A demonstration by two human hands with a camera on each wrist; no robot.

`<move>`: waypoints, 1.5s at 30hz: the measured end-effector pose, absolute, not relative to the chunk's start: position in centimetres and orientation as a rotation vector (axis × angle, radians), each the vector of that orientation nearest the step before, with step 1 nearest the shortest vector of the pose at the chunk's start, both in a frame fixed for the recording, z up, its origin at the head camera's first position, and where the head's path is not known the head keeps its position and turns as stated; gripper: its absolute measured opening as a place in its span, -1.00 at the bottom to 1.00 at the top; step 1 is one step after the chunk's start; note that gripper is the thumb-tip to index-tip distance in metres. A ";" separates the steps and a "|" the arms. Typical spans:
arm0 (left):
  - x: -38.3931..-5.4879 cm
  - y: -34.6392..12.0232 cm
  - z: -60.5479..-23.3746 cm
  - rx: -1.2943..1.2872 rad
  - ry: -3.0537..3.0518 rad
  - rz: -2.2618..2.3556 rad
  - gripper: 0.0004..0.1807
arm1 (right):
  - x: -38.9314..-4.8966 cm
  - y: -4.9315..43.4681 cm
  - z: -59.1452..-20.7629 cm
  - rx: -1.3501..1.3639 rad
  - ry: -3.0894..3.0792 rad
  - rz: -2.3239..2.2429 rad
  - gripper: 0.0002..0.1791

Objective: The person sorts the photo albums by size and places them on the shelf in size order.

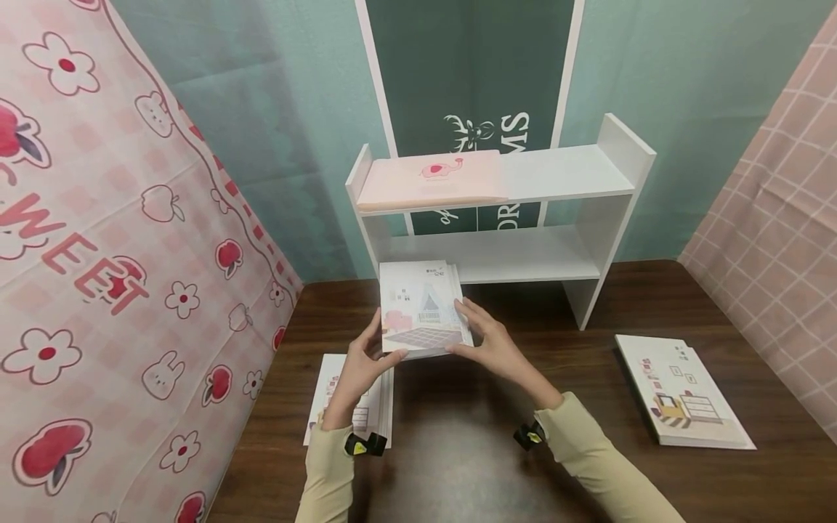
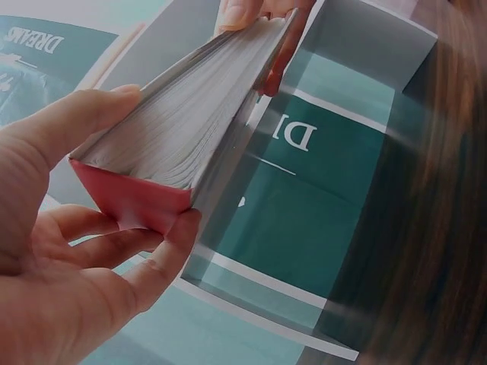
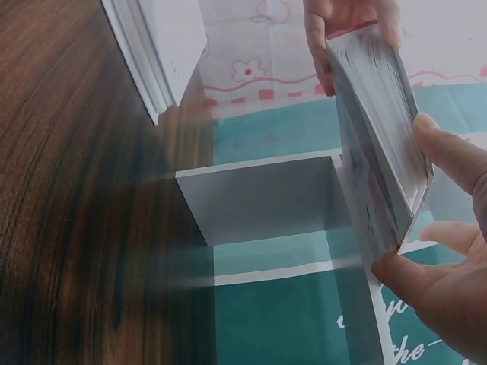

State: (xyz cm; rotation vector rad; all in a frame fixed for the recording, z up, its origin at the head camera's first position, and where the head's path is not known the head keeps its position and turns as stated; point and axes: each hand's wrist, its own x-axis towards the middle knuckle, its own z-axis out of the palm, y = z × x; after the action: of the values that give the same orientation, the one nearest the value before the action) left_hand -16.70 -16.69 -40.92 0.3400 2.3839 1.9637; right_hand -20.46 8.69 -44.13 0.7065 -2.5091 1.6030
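Note:
A thick white book (image 1: 425,301) with a printed room scene on its cover is held up at the left end of the shelf's lower board. My left hand (image 1: 362,363) grips its left side, thumb on the near edge. On the opposite side, my right hand (image 1: 493,352) grips it with thumb and fingers. The left wrist view shows the book's red spine (image 2: 133,198) against my left fingers, its pages facing the camera. From the right wrist, the pages (image 3: 384,106) show between both hands. Whether the book touches the shelf is unclear.
A white two-tier shelf (image 1: 556,174) stands at the back of the dark wooden table (image 1: 458,450). A pink elephant-print book (image 1: 418,185) lies on its top board. White books lie at left (image 1: 375,410) and right (image 1: 686,399). Patterned cloth hangs around the table.

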 end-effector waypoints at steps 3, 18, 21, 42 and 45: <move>-16.8 -16.7 -41.0 0.331 2.386 1.984 -0.07 | -20.5 8.6 -44.1 0.696 -2.503 1.610 -0.10; -16.9 -16.5 -41.4 0.277 2.396 2.074 -0.13 | -20.7 8.2 -44.1 0.627 -2.492 1.660 -0.09; -17.0 -16.5 -41.3 0.265 2.394 2.089 -0.14 | -20.8 8.1 -44.1 0.613 -2.495 1.662 -0.08; -17.6 -16.1 -42.3 0.219 2.501 2.190 -0.22 | -21.1 7.5 -43.4 0.530 -2.516 1.649 -0.16; -17.1 -15.7 -41.2 0.203 2.520 2.175 -0.23 | -21.2 7.5 -43.4 0.520 -2.517 1.644 -0.18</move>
State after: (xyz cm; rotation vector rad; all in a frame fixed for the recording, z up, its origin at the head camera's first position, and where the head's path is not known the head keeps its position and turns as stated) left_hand -17.06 -15.72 -41.19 0.2029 2.5197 2.1746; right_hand -21.16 7.49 -43.37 0.5200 -2.5175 1.6441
